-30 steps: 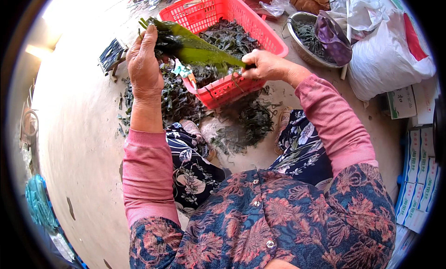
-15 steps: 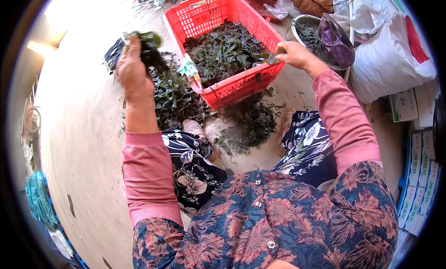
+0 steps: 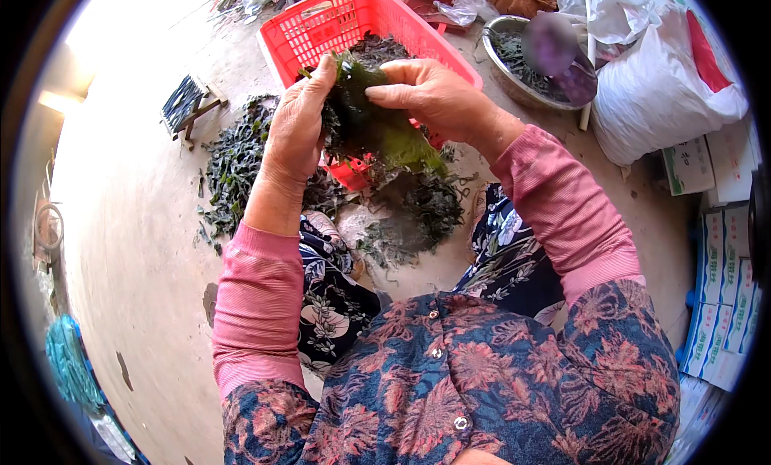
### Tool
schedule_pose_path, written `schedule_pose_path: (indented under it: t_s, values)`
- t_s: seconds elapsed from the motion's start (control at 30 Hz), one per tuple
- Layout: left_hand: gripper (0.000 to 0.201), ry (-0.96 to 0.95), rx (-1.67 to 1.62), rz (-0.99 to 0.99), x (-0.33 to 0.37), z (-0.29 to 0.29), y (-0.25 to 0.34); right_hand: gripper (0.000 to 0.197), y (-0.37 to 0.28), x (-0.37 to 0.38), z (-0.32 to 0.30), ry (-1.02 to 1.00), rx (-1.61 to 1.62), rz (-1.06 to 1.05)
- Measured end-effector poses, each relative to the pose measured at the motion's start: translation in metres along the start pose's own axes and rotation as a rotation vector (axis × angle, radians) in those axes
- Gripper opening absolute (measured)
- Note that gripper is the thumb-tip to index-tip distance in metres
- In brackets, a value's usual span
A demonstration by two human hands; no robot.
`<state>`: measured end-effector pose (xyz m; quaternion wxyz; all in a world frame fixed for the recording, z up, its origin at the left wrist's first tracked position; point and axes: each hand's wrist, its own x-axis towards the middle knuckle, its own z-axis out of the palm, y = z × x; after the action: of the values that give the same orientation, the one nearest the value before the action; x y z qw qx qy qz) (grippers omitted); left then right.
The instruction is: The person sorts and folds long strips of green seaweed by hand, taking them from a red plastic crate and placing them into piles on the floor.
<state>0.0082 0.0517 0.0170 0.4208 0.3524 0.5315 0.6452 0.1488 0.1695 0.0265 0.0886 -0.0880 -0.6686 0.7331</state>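
Note:
Dark green seaweed hangs in front of me, with several leaves bunched together and a thin translucent sheet at the lower right. My left hand is closed on its left side, thumb upward. My right hand pinches its upper right edge between thumb and fingers. Behind the bunch stands a red plastic basket holding more seaweed, its front partly hidden by my hands. A seaweed heap lies on the floor to the left, and a smaller, finer pile sits between my feet.
A small low stool stands on the floor at the far left. At the far right are a metal basin with seaweed, a full white sack and a white box. Stacked cartons line the right edge.
My left hand has brought its seaweed bunch rightward, over the basket's front. My right hand has come left from the basket's right rim onto the bunch. The stool is now uncovered.

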Motion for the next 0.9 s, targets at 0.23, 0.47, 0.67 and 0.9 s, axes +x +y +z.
schedule_pose_path:
  t_s: [0.23,0.47,0.67,0.9]
  values:
    - [0.027,-0.064,0.084,0.046,-0.004,0.002,-0.011,0.023,0.016,-0.001,-0.009,0.038,0.029,-0.118]
    - [0.01,0.105,0.054,0.15,-0.007,0.019,-0.017,0.025,0.019,-0.003,-0.005,0.046,0.107,-0.072]
    - [0.009,0.073,0.254,0.192,-0.006,0.01,-0.026,0.019,0.028,0.001,0.001,0.214,-0.039,-0.134]
    - [0.01,0.182,0.508,0.509,-0.016,0.023,-0.02,0.016,0.036,0.011,-0.005,0.534,0.032,-0.168]
